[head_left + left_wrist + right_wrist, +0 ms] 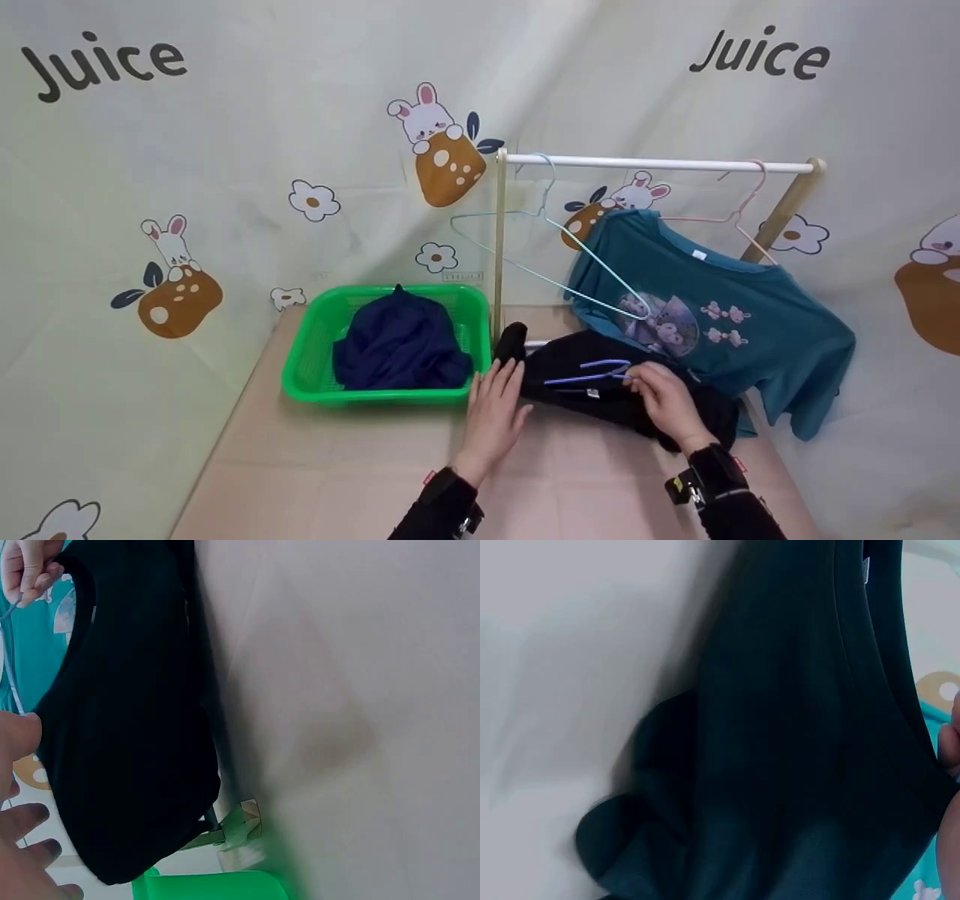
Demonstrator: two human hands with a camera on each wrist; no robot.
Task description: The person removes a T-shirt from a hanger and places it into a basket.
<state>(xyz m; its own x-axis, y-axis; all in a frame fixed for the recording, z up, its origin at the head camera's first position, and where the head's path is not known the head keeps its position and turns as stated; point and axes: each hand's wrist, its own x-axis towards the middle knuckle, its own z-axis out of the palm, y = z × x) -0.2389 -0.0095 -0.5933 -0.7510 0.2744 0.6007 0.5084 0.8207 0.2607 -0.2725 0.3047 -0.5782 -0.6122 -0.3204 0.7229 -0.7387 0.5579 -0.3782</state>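
A black shirt (577, 352) stands bunched in front of the rack, its neckline facing up with a white tag showing. A purple clothes hanger (577, 380) runs across its neck opening. My right hand (664, 397) pinches the hanger at the right side of the collar, with the shirt's edge against the fingers. At the shirt's left shoulder, my left hand (495, 409) touches the cloth with fingers extended; in the left wrist view its thumb (21, 733) lies at the fabric's edge and the other fingers are spread apart. Part of the hanger is hidden by the shirt.
A green basket (300, 375) holding dark blue cloth (401, 341) stands on the left. Behind the shirt is a rack with a white bar (645, 163). On it hang a bare light-blue hanger (592, 251) and a teal shirt (765, 330) on a pink hanger (739, 214).
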